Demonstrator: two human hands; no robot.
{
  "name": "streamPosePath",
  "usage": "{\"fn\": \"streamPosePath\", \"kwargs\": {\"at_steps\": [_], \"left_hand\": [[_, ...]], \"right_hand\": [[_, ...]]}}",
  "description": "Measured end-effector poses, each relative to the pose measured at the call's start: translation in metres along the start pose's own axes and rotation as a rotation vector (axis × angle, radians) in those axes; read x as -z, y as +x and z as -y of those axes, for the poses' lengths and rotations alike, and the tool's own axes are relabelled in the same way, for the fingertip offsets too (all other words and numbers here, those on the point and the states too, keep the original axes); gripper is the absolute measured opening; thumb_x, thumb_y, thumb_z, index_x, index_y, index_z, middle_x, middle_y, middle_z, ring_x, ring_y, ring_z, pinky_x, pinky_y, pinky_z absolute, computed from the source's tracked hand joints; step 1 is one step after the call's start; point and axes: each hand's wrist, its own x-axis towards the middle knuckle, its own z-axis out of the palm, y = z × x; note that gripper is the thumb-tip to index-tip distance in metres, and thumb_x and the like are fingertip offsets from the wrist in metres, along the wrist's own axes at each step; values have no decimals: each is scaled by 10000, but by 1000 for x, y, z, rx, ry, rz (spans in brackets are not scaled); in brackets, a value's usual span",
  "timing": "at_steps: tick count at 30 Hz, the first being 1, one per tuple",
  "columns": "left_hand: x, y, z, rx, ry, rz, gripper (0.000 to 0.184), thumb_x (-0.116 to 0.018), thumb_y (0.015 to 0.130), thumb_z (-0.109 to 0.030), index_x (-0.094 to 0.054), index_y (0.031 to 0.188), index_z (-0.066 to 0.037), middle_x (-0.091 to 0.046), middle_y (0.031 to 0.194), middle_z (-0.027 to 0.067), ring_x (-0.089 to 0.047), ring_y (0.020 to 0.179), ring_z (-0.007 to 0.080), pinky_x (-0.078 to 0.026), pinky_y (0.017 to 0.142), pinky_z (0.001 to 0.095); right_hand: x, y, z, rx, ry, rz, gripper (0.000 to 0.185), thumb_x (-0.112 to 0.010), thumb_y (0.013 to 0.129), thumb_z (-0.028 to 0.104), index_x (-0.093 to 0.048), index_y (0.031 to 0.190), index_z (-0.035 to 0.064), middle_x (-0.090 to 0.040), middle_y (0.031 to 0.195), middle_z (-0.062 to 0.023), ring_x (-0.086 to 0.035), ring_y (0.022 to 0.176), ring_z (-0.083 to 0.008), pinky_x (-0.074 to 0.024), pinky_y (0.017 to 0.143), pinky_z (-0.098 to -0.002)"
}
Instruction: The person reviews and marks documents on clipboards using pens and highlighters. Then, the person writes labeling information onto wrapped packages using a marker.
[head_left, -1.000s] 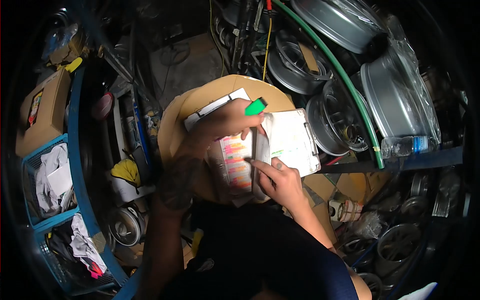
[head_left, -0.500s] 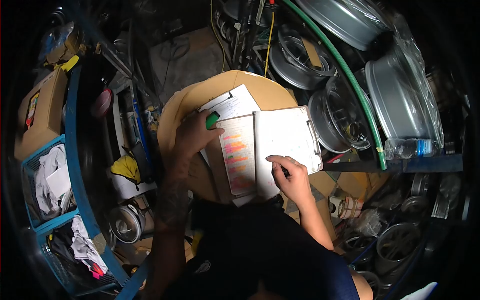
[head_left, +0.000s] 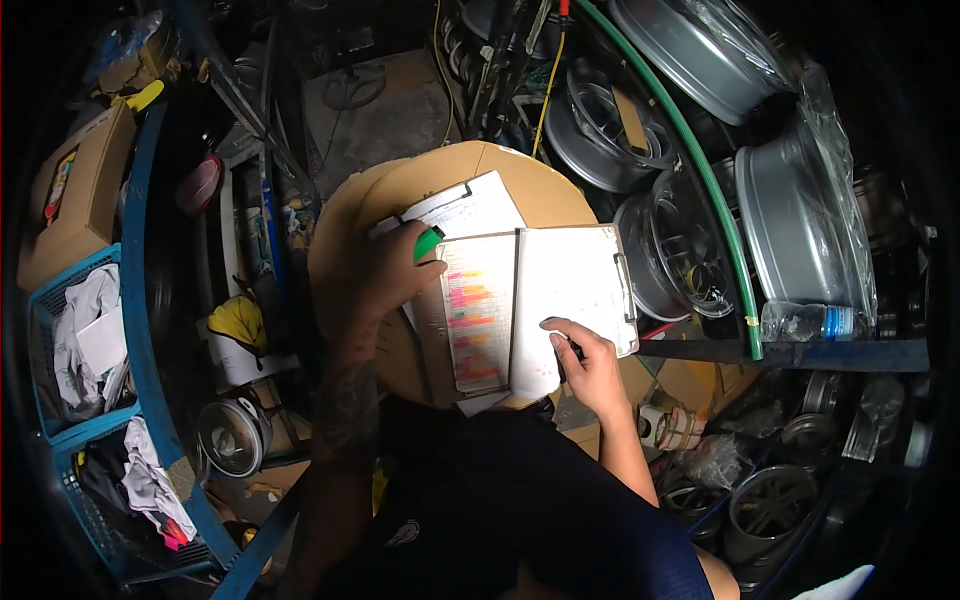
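Observation:
My left hand [head_left: 395,280] is closed around a green highlighter [head_left: 428,243], with its thumb at the left edge of a sheet marked in pink, orange and green rows [head_left: 478,300]. Beside that sheet, a bright white page [head_left: 565,270] lies folded over on a clipboard [head_left: 632,325] whose clip faces right. My right hand [head_left: 592,370] rests at the lower part of this page, fingers curled in a pinch. Something small and dark shows between its fingers, too hidden to name. Behind them lies a second clipboard with papers [head_left: 470,208].
The papers lie on a round cardboard top [head_left: 350,200]. Silver wheel rims [head_left: 810,220] fill the rack on the right, behind a green hose [head_left: 700,165]. Blue crates [head_left: 85,430] with cloths and a cardboard box [head_left: 80,190] stand on the left.
The view has shifted slightly. Both hands keep nearly the same places on the papers, and the left one still grips the green highlighter.

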Motion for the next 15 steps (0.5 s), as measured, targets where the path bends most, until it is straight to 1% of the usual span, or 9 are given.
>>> {"fn": "streamPosePath", "kwargs": {"at_steps": [3, 6, 9, 12, 15], "left_hand": [[-1, -3, 0, 8, -54, -27, 483, -856, 789, -261, -665, 1172, -36, -735, 1005, 178, -729, 952, 335, -555, 829, 403], [-6, -7, 3, -29, -86, -88, 463, -832, 809, -228, -655, 1183, -19, -722, 999, 185, -719, 939, 340, -552, 826, 410], [-8, -9, 5, -59, -119, -111, 422, -806, 834, -203, -652, 1177, -11, -716, 995, 194, -713, 932, 351, -549, 819, 417], [-8, -10, 5, -73, -121, -124, 371, -777, 863, -188, -659, 1168, -13, -717, 991, 204, -714, 934, 361, -547, 818, 420], [-8, -9, 5, -68, -108, -130, 327, -754, 885, -185, -674, 1151, -13, -721, 981, 214, -717, 940, 364, -548, 823, 419]], "right_hand": [[2, -1, -7, -10, 7, -9, 192, -660, 985, 59, -729, 1164, 56, -754, 1142, -164, -730, 1069, -347, -566, 905, -384], [3, -3, -14, 6, 9, -19, 172, -663, 1000, 67, -727, 1156, 34, -757, 1018, -85, -646, 789, -144, -535, 759, -308], [3, -6, -21, -6, 138, -4, 202, -671, 1010, 89, -717, 1199, 35, -686, 891, -26, -566, 713, -87, -500, 679, -275], [5, -10, -13, -176, 383, 7, 253, -688, 1008, 105, -698, 1254, 44, -589, 806, 26, -503, 657, -51, -445, 594, -234], [1, -10, -18, -171, 428, -38, 304, -710, 995, 107, -680, 1293, 57, -534, 765, 46, -477, 625, -34, -415, 544, -209]]}}
